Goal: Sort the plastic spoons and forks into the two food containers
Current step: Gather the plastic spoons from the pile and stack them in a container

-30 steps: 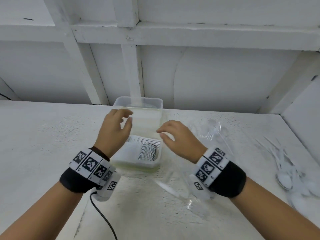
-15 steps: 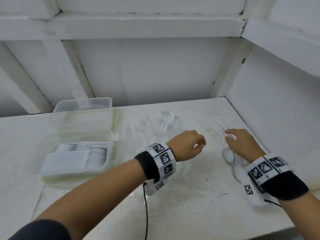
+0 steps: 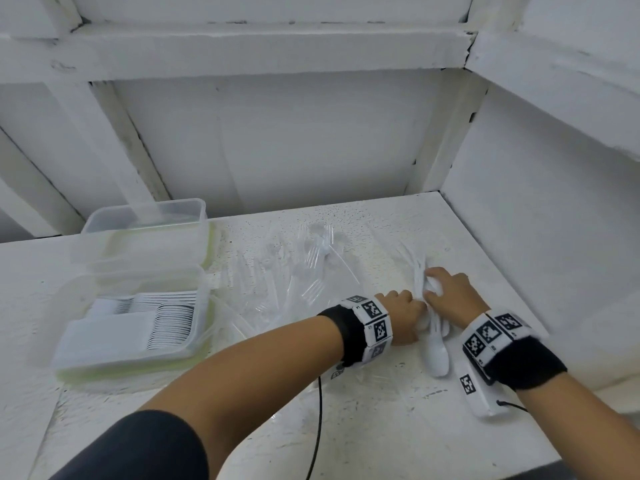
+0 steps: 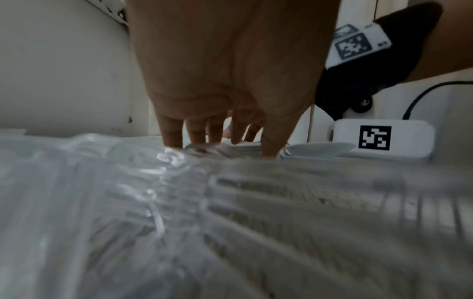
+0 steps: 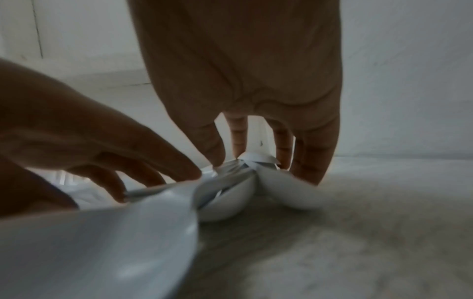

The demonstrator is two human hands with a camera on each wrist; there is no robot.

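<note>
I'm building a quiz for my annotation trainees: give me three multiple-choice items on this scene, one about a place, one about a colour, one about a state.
1. Where do the containers stand relative to the hands?
A. To their left
B. To their right
C. Under them

2. What colour are the spoons between the hands?
A. Black
B. White
C. Red

3. What is the state of the front container?
A. Lidded and sealed
B. Open with cutlery in it
C. Tipped on its side

Answers:
1. A, since the head view shows them at the table's left while the left hand and the right hand work at the right.
2. B, as head and right wrist views both show white bowls.
3. B, because rows of stacked white cutlery show through its open top.
</note>
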